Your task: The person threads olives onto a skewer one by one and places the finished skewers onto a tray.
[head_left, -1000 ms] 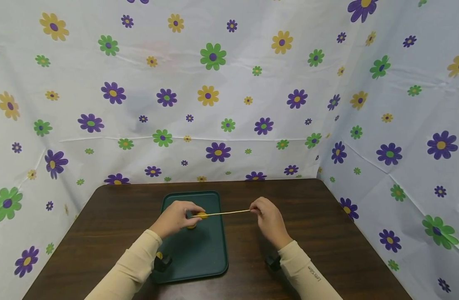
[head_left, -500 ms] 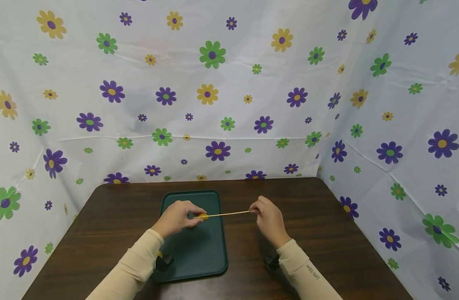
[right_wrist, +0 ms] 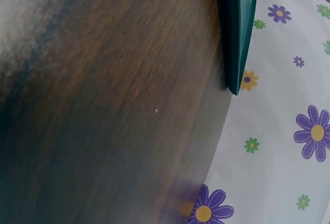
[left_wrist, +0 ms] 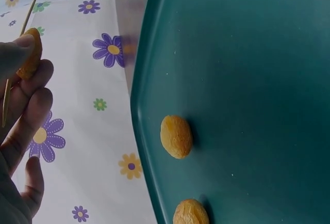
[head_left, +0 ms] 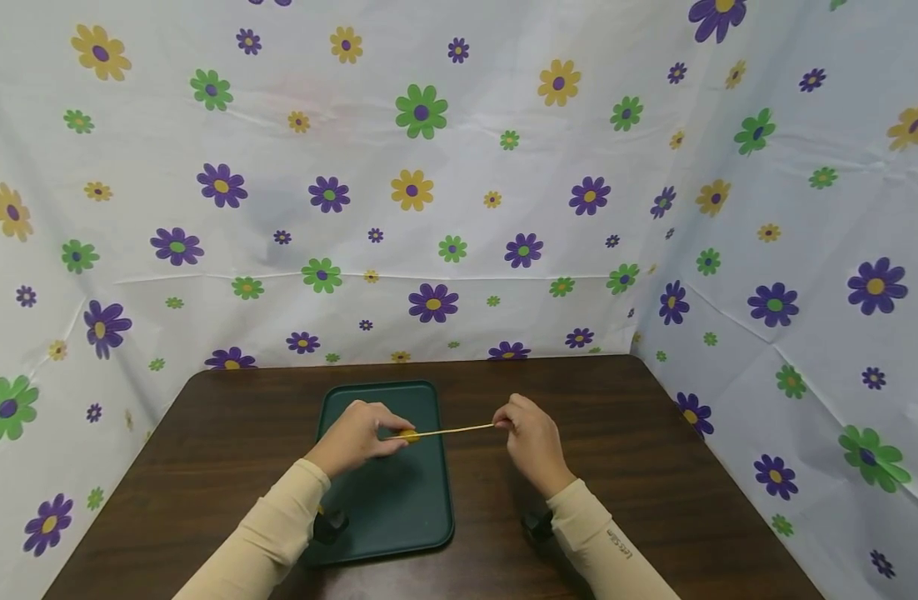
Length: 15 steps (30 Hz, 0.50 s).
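My left hand [head_left: 357, 437] holds a small golden-yellow, wrinkled potato [head_left: 410, 436] between thumb and fingers, above the green tray [head_left: 410, 521]. A thin wooden skewer [head_left: 459, 430] runs from this potato across to my right hand [head_left: 532, 446], whose fingertips pinch its far end. In the left wrist view the skewer [left_wrist: 32, 7] passes through or along the held potato [left_wrist: 33, 56], and its tip shows on the other side, below the thumb. Two more such potatoes, one higher [left_wrist: 176, 136] and one lower [left_wrist: 191, 213], lie apart on the tray.
The tray stands on a dark wooden table [head_left: 579, 400], left of its middle. A flowered white cloth [head_left: 459, 208] hangs behind and to the right. Dark straps [head_left: 329, 527] sit at both wrists.
My hands have come slightly closer together, and the span of skewer between them is a little shorter. A tray potato seen below my left fingers is now hidden in the head view.
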Each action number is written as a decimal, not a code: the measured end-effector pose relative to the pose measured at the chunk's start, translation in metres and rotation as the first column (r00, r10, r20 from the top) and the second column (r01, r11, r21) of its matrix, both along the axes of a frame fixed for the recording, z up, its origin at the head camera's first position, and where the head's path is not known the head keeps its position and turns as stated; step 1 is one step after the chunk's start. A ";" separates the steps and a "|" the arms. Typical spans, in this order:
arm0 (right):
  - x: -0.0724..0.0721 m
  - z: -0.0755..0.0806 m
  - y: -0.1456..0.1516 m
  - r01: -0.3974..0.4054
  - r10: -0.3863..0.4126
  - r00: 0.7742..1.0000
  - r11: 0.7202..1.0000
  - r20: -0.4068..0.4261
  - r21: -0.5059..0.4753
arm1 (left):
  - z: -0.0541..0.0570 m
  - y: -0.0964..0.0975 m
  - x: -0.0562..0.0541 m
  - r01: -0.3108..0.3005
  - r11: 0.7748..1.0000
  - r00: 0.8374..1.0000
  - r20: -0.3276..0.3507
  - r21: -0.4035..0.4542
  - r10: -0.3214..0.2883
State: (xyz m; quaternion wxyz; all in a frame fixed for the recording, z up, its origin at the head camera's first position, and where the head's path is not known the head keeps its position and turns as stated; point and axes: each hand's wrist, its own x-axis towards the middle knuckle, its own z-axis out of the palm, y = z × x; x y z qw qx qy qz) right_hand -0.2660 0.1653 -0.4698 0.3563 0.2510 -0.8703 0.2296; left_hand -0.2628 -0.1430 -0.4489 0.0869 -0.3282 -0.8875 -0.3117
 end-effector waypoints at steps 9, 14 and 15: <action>0.002 -0.001 -0.001 0.006 -0.006 1.000 1.000 -0.010 0.000 | -0.002 0.004 0.000 0.003 1.000 1.000 -0.005 -0.023 -0.003; 0.003 -0.002 -0.004 0.006 -0.006 1.000 1.000 -0.023 0.002 | -0.001 0.006 0.000 0.006 1.000 1.000 -0.013 -0.026 -0.007; 0.003 -0.002 -0.004 0.005 -0.005 1.000 1.000 -0.024 0.001 | -0.001 0.006 0.000 0.008 1.000 1.000 -0.012 -0.025 -0.008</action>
